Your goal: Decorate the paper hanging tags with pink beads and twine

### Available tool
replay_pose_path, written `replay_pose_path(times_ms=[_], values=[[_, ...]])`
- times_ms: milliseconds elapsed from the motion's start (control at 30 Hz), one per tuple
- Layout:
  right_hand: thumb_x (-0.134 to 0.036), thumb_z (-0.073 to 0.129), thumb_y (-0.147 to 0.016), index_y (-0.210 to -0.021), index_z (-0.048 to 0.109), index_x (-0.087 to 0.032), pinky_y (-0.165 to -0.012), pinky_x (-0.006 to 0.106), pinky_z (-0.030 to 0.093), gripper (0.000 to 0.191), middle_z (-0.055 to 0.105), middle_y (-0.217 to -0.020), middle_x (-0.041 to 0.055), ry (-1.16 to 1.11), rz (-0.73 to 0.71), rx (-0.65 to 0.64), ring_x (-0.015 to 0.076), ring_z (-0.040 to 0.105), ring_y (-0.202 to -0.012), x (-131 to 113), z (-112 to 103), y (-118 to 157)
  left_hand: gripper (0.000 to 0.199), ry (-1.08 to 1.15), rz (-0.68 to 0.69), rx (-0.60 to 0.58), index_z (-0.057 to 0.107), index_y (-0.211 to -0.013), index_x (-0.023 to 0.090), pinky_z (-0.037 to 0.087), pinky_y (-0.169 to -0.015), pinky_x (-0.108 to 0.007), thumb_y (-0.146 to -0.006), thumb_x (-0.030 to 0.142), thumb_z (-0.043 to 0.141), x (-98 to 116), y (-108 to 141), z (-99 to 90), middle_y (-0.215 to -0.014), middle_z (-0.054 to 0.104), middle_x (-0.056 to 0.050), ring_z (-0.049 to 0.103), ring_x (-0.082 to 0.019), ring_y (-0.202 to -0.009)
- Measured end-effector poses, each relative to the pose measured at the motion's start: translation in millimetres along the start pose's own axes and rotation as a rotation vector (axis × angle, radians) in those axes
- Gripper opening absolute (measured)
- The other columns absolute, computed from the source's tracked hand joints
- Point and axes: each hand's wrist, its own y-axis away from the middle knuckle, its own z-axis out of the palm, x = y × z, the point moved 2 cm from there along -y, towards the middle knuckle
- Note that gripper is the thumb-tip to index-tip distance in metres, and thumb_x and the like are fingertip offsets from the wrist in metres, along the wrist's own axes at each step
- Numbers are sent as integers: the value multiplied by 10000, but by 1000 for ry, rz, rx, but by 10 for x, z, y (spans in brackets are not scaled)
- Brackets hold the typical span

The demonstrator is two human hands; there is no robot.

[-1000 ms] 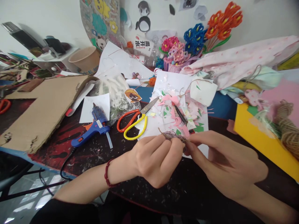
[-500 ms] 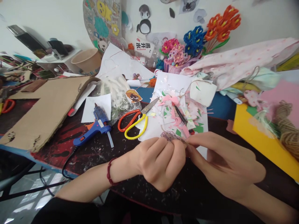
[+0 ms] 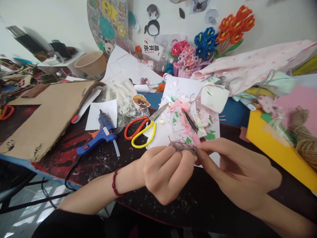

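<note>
My left hand [image 3: 169,172], with a dark red bracelet [image 3: 114,182] on its wrist, is closed around a small dark, wiry looped piece [image 3: 182,144]. Part of that piece shows above the knuckles; the rest is hidden by my fingers. My right hand [image 3: 237,172] pinches the right end of the same piece between thumb and forefinger. Just beyond both hands, pink and green paper scraps [image 3: 189,124] lie on white sheets with a black pen-like tool [image 3: 190,121]. Scissors [image 3: 146,127] with one red and one yellow handle rest left of the scraps.
A blue glue gun [image 3: 99,137] lies at the left beside cardboard [image 3: 47,115]. Yellow card [image 3: 277,145] and twine [image 3: 305,135] are at the right. Handmade flowers [image 3: 236,26] and a beige bowl [image 3: 91,64] stand at the back.
My left hand has shifted slightly left and turned a little, so more of the looped piece shows above its fingers. My right hand keeps its pinch in nearly the same place.
</note>
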Motion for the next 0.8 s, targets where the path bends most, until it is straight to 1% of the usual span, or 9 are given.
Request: replay_pose_path(times_ms=[67,100,300,400,500,567,633,733,800], values=[[-121,697,-821,-936,690,-236,-591,238,531,162,716,-794,-24,-5,-12,2,108,649,-657,-12,2,-3,79,-83,39,79,643,-812,101,398,-397,-223,-878,140,621,5,-28,2,-589,539,13,512,-83,-472],[-119,695,-823,-930,687,-235,-591,237,532,159,714,-791,-25,-10,-14,0,107,648,-654,-17,3,-6,86,-99,39,93,644,-806,98,406,-400,-225,-876,143,624,4,-38,6,-594,544,9,521,-87,-480],[-111,684,-830,-915,681,-229,-597,234,542,145,706,-772,-26,-2,-31,6,104,652,-641,-46,3,-39,98,-117,41,83,665,-808,94,416,-397,-225,-872,163,634,1,-47,-3,-604,556,-2,525,-96,-488],[-107,678,-835,-916,677,-224,-612,223,551,142,708,-781,-24,28,-66,3,99,657,-648,-60,2,-41,114,-156,62,101,673,-751,106,396,-388,-219,-858,139,649,10,-50,6,-609,562,-7,509,-88,-484],[-94,681,-826,-940,676,-228,-641,228,563,176,708,-792,-23,36,-85,7,106,667,-678,-63,0,-23,176,-230,93,211,681,-686,96,331,-362,-226,-852,80,624,32,-55,39,-601,569,-23,474,-86,-473],[-87,684,-817,-949,681,-236,-639,238,569,200,712,-792,-23,47,-97,10,112,670,-669,-65,-2,-13,199,-244,100,252,686,-674,82,311,-357,-234,-851,53,599,42,-58,63,-599,573,-32,460,-86,-468],[-88,684,-814,-947,687,-244,-634,242,574,205,722,-800,-23,68,-115,13,118,676,-661,-69,-7,-14,198,-216,86,223,688,-687,73,325,-359,-241,-855,51,584,42,-60,73,-616,583,-39,466,-89,-467],[-98,680,-819,-938,691,-244,-624,237,570,188,730,-807,-20,63,-117,3,119,682,-660,-62,-11,-30,167,-165,62,146,676,-733,84,375,-376,-246,-874,96,587,33,-43,38,-649,593,-38,509,-101,-484],[-105,679,-824,-934,687,-239,-607,237,558,173,724,-804,-18,34,-89,-9,115,674,-657,-44,-11,-36,124,-86,47,65,664,-777,106,380,-379,-235,-883,134,606,23,-21,4,-641,574,-19,518,-96,-482]])
